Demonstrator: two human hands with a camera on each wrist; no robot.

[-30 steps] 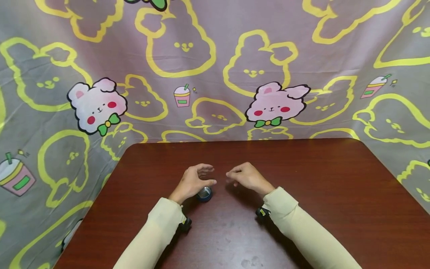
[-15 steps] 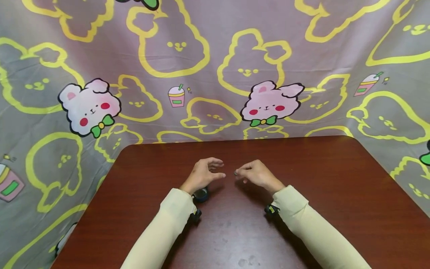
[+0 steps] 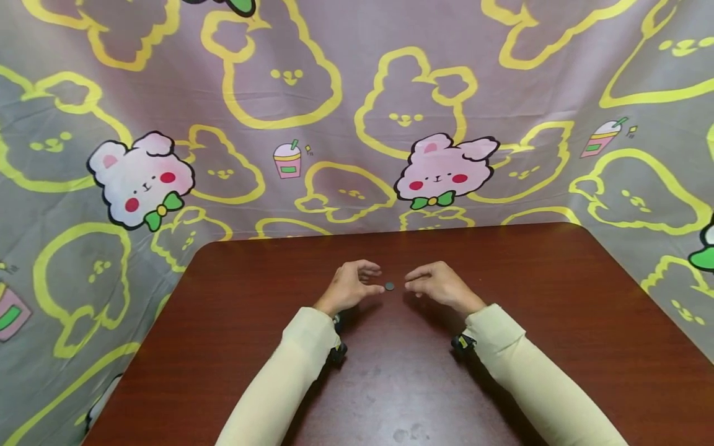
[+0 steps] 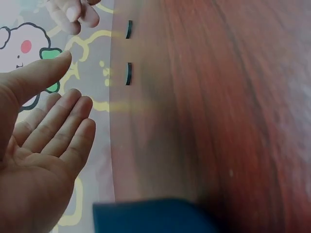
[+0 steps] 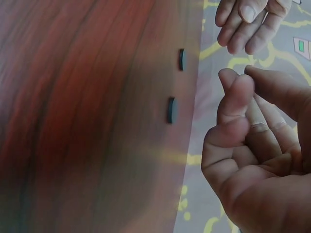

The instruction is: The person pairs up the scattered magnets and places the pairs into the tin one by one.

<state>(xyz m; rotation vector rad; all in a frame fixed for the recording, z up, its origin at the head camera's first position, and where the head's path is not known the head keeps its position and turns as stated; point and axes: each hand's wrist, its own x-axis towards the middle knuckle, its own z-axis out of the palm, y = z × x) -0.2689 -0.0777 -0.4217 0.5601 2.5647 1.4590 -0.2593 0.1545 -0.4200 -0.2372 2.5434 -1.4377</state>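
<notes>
— What sort of place is this?

— A makeshift recording corner rather than a working room. A dark reddish wood-grain table point(image 3: 558, 322) stands against a cartoon-print cloth point(image 3: 357, 111) that hangs behind it and wraps round both sides, closing off whatever room lies beyond.

— What does the cloth show?

— Grey ground, yellow bunny outlines, pink-and-white bunny faces point(image 3: 443, 170) with green bows, small drink cups point(image 3: 287, 161). It reads as a bedsheet or curtain — household fabric.

— Any fixtures or equipment?

— Small black cameras point(image 3: 462, 342) strapped at the wrists of cream sleeves point(image 3: 535, 378). The room itself cannot be identified.
</notes>
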